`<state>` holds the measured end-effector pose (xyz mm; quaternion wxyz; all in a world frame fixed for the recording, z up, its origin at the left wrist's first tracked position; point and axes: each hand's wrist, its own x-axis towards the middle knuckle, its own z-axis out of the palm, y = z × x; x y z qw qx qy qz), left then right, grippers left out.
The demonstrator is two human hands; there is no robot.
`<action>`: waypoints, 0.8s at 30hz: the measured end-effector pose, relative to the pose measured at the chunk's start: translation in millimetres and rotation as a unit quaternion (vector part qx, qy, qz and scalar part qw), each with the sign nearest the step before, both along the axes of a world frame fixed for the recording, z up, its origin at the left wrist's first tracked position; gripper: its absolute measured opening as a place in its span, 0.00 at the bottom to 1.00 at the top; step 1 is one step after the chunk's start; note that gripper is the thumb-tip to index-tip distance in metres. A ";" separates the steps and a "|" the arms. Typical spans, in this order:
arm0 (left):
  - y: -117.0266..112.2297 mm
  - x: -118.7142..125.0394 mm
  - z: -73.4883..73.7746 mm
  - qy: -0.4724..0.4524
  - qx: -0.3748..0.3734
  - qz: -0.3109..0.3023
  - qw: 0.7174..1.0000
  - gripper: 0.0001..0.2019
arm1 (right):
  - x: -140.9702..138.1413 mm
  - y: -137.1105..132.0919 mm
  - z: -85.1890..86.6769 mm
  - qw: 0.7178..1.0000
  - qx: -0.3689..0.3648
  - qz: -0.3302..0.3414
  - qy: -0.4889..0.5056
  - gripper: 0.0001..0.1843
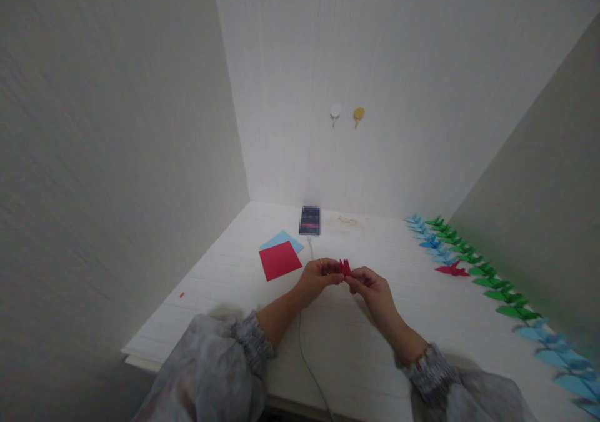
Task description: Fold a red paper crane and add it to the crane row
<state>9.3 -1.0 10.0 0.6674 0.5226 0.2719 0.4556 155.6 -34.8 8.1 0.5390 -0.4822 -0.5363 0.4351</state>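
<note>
Between the fingertips of both hands, over the middle of the table, I can see a small folded piece of red paper (345, 267), its pointed ends sticking up. The left hand (319, 278) pinches it from the left, with a ring on one finger; the right hand (375, 287) has thumb and fingers closed on it from the right, low down. Both wrists come out of gathered grey cuffs, the sleeves loose and pale behind them.

Just beyond the left hand, to its left, a flat red sheet (280, 261) lies over part of a light blue sheet (282, 237), which peeks out on the far side. Farther back, close to the far wall (290, 97), a phone (310, 221) lies on the table; its screen is too blurred for me to read. A pale cable (304, 347) runs from it under the left arm to the near edge.

Along the right side stand folded paper birds: a long green row (490, 283), light blue ones nearest (565, 362), a shorter blue row (434, 245) at the far end, and a single red bird (452, 270) just nearer than that row. On the left part of the white table (225, 278) sits a tiny orange bit (182, 295). Up on the far wall hang a white hook (335, 112) and a yellow one (359, 114) beside it.
</note>
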 end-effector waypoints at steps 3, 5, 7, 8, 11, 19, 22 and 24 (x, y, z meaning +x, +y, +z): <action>0.1 -0.4 0.0 0.003 0.004 0.001 1.000 0.15 | -0.2 0.1 -0.4 1.000 -0.002 0.003 0.008 0.08; 0.1 -0.6 -0.2 0.007 0.003 0.006 1.000 0.15 | -0.4 -0.3 0.2 1.000 -0.003 0.006 0.014 0.08; 0.2 -0.5 -0.9 0.010 0.000 0.011 1.000 0.15 | -0.4 -0.7 0.9 1.000 -0.003 0.004 0.013 0.08; 0.4 -0.4 -1.4 0.010 0.000 0.014 1.000 0.15 | -0.4 -0.9 1.1 1.000 -0.003 0.003 0.011 0.08; 1.1 0.1 -3.4 0.009 0.005 0.020 1.000 0.14 | 0.0 -0.6 0.4 1.000 -0.006 0.006 0.016 0.08; 1.5 3.3 -5.5 0.008 0.027 0.030 0.999 0.12 | -1.0 -0.2 -1.0 0.999 0.003 0.019 0.041 0.08; 0.0 3.8 -3.7 0.002 0.018 0.033 0.999 0.12 | -1.6 -0.7 -0.3 0.999 0.006 0.022 0.039 0.08; -1.0 3.7 -2.4 0.001 0.018 0.040 0.999 0.12 | -1.7 -0.6 -0.7 0.999 0.006 0.021 0.036 0.08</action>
